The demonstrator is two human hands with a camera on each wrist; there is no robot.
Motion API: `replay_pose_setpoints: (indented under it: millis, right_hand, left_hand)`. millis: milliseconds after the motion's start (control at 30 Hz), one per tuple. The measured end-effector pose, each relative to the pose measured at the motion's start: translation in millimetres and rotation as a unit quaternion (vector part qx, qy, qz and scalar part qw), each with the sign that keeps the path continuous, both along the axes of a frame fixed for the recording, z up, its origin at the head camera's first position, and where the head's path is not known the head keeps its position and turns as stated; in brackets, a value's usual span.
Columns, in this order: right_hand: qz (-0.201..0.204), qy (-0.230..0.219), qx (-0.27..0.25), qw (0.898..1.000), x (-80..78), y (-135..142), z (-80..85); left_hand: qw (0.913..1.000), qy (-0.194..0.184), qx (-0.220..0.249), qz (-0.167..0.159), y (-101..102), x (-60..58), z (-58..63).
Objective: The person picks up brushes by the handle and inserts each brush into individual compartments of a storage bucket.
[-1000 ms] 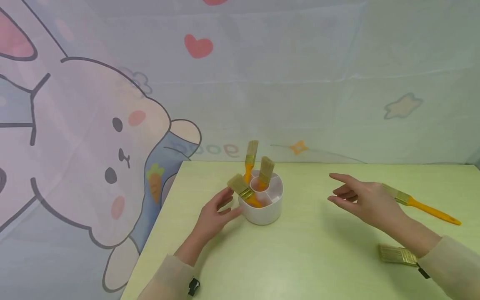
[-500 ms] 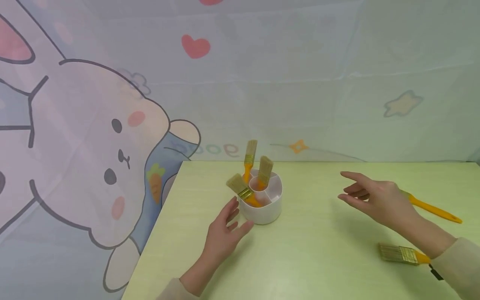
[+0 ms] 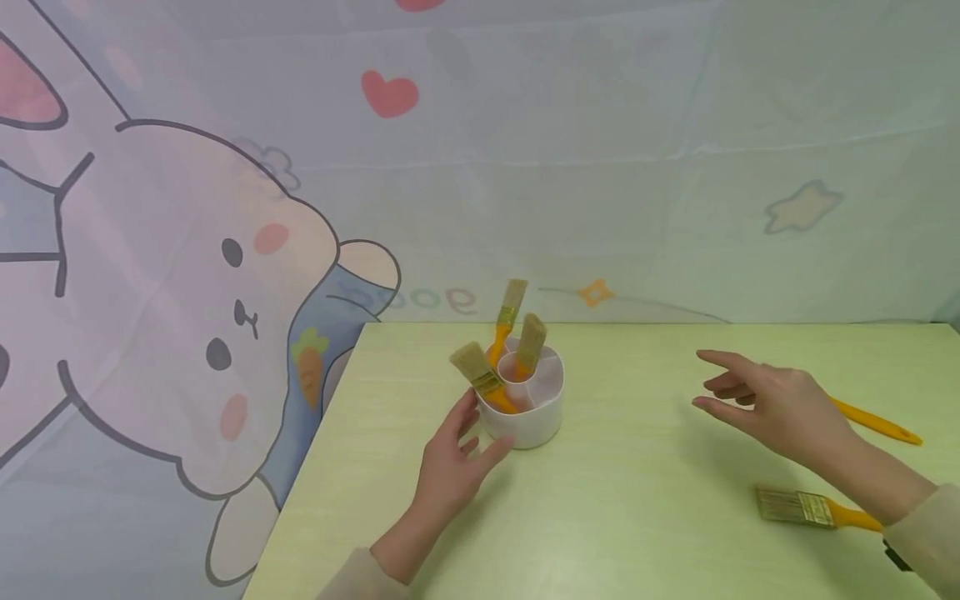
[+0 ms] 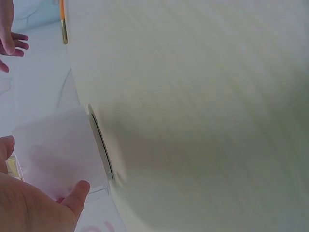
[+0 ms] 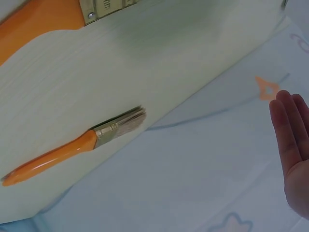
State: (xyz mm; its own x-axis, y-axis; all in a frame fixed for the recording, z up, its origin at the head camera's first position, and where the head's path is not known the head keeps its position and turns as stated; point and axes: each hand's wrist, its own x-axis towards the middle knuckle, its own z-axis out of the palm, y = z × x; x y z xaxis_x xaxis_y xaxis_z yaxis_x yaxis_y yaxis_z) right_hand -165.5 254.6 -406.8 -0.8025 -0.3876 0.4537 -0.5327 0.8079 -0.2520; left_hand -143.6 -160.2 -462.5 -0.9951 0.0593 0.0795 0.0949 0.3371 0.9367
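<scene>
Behind the white cup point(image 3: 528, 427), mirrored "good" point(image 3: 408, 298), on one brush point(image 5: 53, 17), apparently "mm" point(image 5: 107, 5)

Five brushes point(image 3: 533, 342), one holder point(image 3: 525, 427), two hands point(image 3: 452, 472)

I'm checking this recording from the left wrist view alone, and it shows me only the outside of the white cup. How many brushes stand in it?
Observer: The head view shows three brushes in the cup.
Operator: I see just one brush lying on the table. Is there another?
Observer: Yes, two lie there in the head view: the nearer brush and the farther brush.
Operator: Does the cup have a section without a brush?
Observer: From above, the right compartment shows no brush.
</scene>
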Motion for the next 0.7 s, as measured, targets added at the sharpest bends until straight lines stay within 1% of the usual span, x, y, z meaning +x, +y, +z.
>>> replay_pose_setpoints:
  millis: [67, 167, 267, 367, 433, 600, 700]
  right_hand:
    - [-0.008, -0.023, 0.014, 1.0, 2.0, 3, -0.4]
    - [-0.012, -0.045, 0.038, 0.998, 4.6, 8, -2.1]
    - [-0.013, -0.047, 0.057, 0.997, 7.4, 15, -5.1]
    - [-0.009, -0.051, 0.067, 0.996, 10.5, 24, -7.5]
    - [-0.014, -0.057, 0.074, 0.996, 13.4, 29, -8.3]
    - [-0.036, -0.109, 0.105, 0.988, 22.1, 42, -7.5]
    - [-0.041, -0.141, 0.12, 0.982, 28.4, 49, -8.2]
  left_hand:
    - [1.0, 0.0, 0.005, 0.001, 1, -1.7, 0.3]
    - [0.9999, -0.004, 0.01, 0.004, 2, -5.0, 0.2]
    - [0.9999, -0.007, 0.009, 0.009, 4, -9.1, 0.2]
    - [0.9999, -0.007, 0.009, 0.012, 5, -12.7, 0.6]
    - [0.9998, -0.007, 0.012, 0.014, 5, -14.7, 0.9]
    - [0.9998, -0.009, 0.014, 0.012, 5, -19.3, 0.5]
    - [0.9998, -0.012, 0.012, 0.011, 5, -22.6, -0.2]
